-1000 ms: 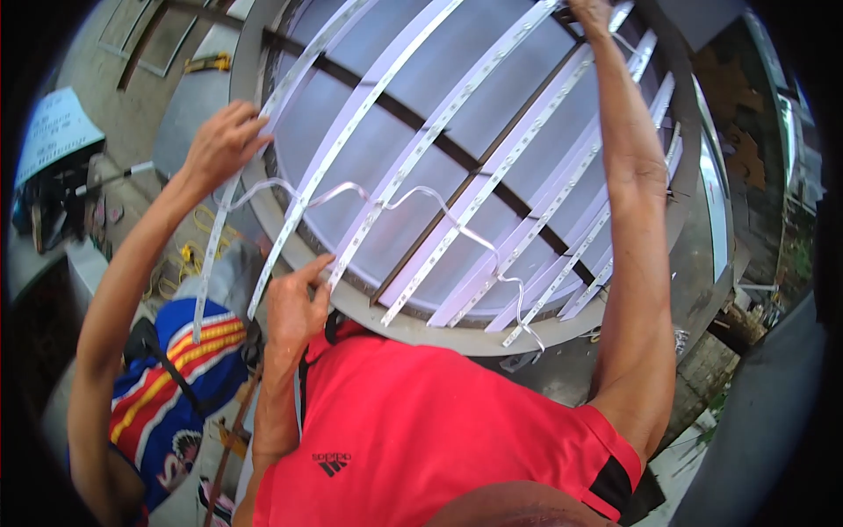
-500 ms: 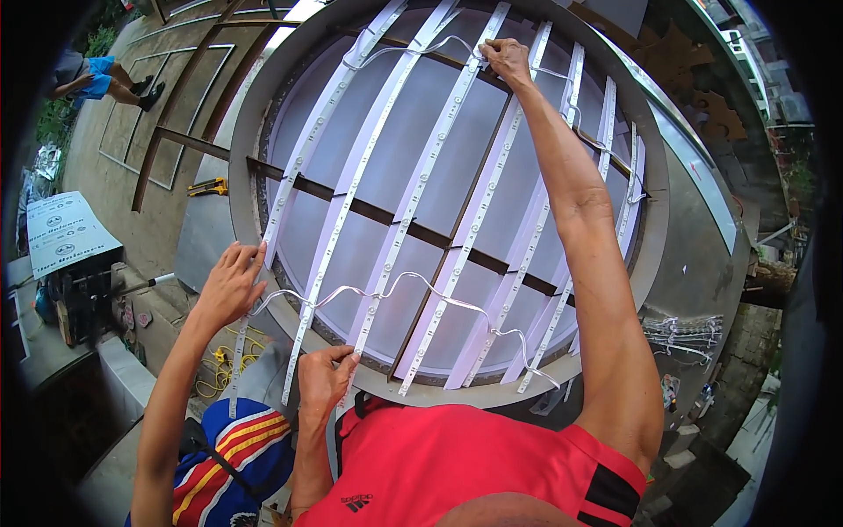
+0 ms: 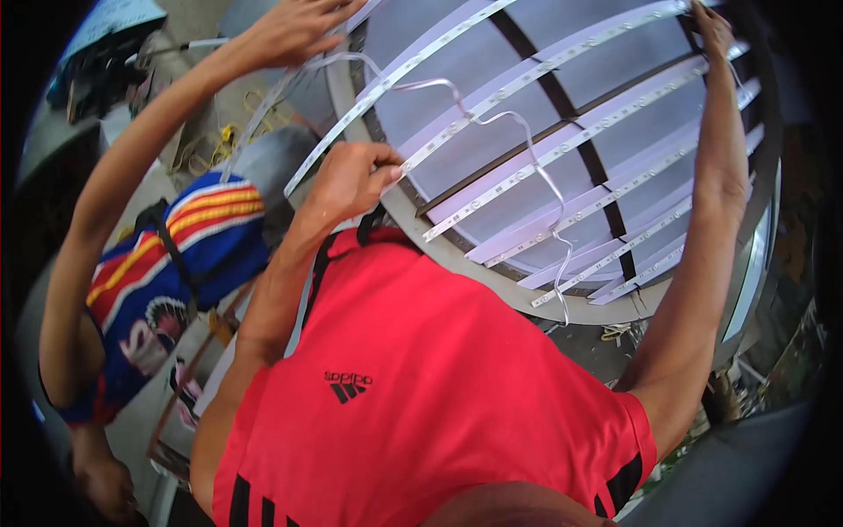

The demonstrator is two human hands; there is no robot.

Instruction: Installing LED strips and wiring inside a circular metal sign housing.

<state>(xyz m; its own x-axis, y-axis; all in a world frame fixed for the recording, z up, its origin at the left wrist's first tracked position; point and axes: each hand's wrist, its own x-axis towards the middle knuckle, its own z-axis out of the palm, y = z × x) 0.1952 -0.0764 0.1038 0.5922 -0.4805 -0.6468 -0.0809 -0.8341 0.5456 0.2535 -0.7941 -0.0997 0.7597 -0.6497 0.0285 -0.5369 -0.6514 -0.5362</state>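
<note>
My left hand (image 3: 356, 178) pinches the near end of a white LED strip (image 3: 546, 67) between thumb and fingers. At the strip's far end is my right hand (image 3: 716, 35), its fingers closed on it by the upper edge of the picture. The strip lies across a large round sign frame (image 3: 650, 306) with a pale translucent panel (image 3: 421, 53) inside. Several similar strips run beside it, resting over dark metal crossbars (image 3: 562, 92). A loose white wire (image 3: 537, 167) snakes across the strips' near ends.
A co-worker in a blue jersey (image 3: 224, 233) is at my left. One of their hands (image 3: 294, 33), fingers spread, reaches to the frame's left edge; the other (image 3: 104, 481) hangs lower left. A yellow cord (image 3: 224, 140) lies on the ground behind a dangling LED strip (image 3: 255, 119).
The view has swung, so the frame appears farther up and right. My left hand still holds the strip's near end; my right hand stays near its far end.
</note>
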